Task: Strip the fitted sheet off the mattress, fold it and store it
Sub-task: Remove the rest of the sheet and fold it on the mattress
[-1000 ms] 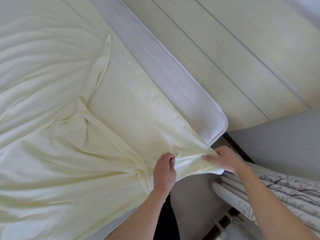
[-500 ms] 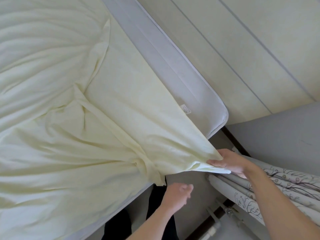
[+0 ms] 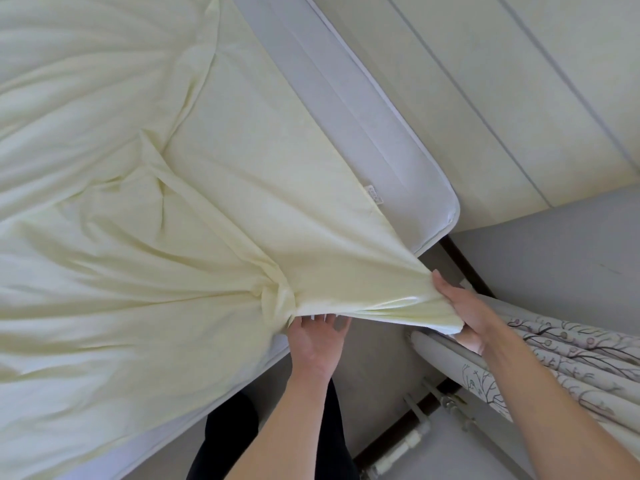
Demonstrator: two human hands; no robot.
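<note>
- Head cam: pale yellow fitted sheet (image 3: 145, 237) lies rumpled over most of the mattress (image 3: 391, 157); far corner & edge strip of mattress bare.
- My R hand (image 3: 464, 308) grips the pulled-off sheet corner, thumb on top, fabric bunched & lifted off the mattress corner.
- My L hand (image 3: 317, 337) is palm up w/ fingers spread, tips tucked under the sheet's hanging edge, gripping nothing.
- Patterned curtain (image 3: 554, 358) hangs just beside R forearm.
</note>
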